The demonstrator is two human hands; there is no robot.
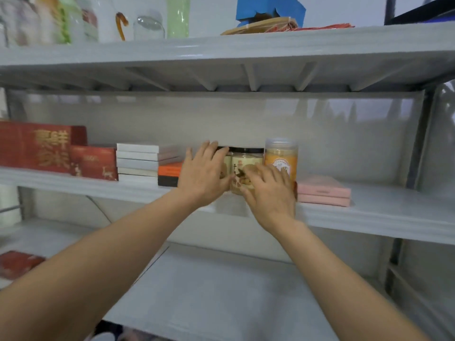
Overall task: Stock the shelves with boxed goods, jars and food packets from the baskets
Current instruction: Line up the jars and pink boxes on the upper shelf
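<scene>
A grey shelving unit fills the view, three boards deep, with a pale back panel behind the middle shelf [369, 210]. On that shelf, two black-lidded jars [246, 159] stand side by side close to the front lip, in the gap between an orange and black box [169, 175] on the left and a tall orange jar [280, 157] touching them on the right. The left hand [204, 173] lies with fingers spread over the left jar, fingertips reaching its lid. The right hand [269, 193] presses spread fingers flat against the front of the right jar, its edge just beside the tall jar. Neither hand plainly curls round anything.

Further left sit a stack of white boxes [138, 161], a small red box [94, 163] and a large red box [37, 146], packed edge to edge. Right of the tall jar, two stacked pink boxes [323, 194] lie flat, and past them bare board runs to the right upright [418, 143]. Headroom under the ribbed top shelf [221, 52] is ample above the lids. The lower shelf [209, 291] shows a red packet [18, 263] at its far left.
</scene>
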